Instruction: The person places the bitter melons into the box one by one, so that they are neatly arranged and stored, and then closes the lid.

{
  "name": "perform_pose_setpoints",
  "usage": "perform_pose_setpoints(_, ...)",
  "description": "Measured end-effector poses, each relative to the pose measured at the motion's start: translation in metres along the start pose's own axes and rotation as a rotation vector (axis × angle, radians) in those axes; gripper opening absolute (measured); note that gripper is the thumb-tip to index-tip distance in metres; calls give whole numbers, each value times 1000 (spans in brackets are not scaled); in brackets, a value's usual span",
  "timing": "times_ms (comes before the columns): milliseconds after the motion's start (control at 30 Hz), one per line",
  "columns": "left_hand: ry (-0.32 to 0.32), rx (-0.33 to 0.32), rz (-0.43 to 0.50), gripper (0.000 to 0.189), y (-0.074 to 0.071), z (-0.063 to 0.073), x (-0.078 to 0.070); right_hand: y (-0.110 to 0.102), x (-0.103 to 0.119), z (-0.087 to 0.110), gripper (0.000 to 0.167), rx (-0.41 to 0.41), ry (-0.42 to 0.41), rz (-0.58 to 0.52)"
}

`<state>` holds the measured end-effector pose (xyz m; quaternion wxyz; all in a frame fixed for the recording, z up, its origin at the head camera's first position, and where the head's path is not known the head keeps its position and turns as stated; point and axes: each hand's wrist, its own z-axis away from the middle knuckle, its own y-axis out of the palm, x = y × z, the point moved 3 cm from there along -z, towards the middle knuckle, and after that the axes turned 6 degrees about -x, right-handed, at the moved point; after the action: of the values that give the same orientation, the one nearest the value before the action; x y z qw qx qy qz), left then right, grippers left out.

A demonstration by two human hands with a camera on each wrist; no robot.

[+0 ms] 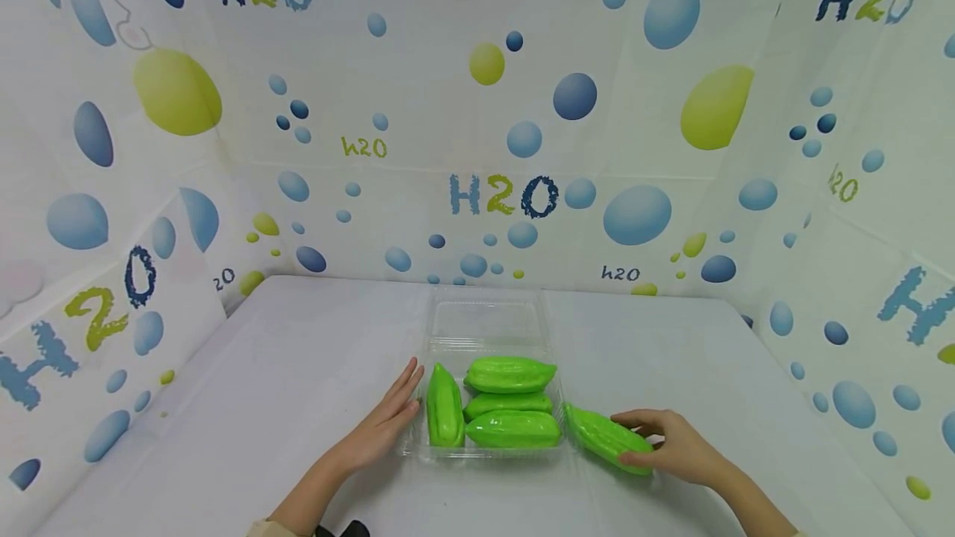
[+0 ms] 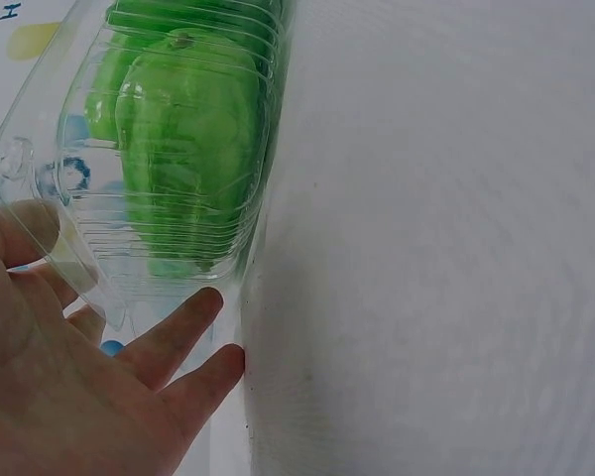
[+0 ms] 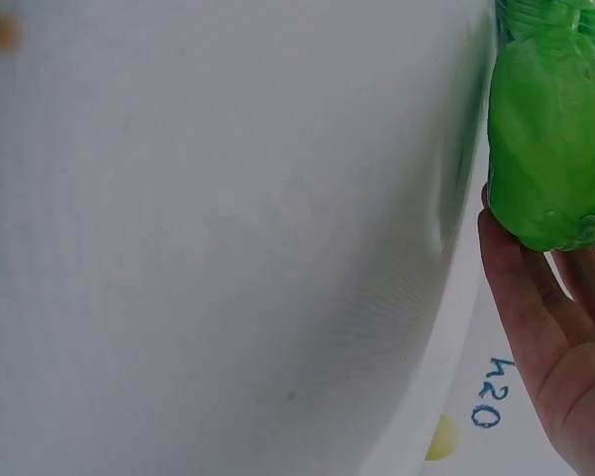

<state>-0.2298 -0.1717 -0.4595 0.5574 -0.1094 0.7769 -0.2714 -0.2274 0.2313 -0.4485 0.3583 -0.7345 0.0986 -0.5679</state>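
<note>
A clear plastic clamshell box (image 1: 488, 452) lies with its lid folded back, holding several glossy green, ridged, bitter-melon-like fruits. One fruit (image 1: 445, 408) lies lengthwise along the left side; three others, including the front fruit (image 1: 515, 430), lie crosswise on the right. My left hand (image 1: 379, 428) is at the box's left wall, fingers extended; the left wrist view shows the fingers (image 2: 183, 332) spread right by the clear rim. To the right of the box, my right hand (image 1: 666, 443) grips another green fruit (image 1: 603, 436) between thumb and fingers near its right end, its pointed tip toward the box.
The transparent lid (image 1: 488, 321) reaches toward the back of the white table (image 1: 321, 355). Behind and on both sides hangs a white curtain (image 1: 418, 73) printed with blue and green spots. A small black object (image 1: 355, 529) shows at the bottom edge beside the left forearm.
</note>
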Motion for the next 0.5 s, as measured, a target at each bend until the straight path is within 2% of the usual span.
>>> perform_pose_setpoints(500, -4, 0, -11, 50, 0, 0, 1, -17, 5, -1, 52, -29, -32, 15)
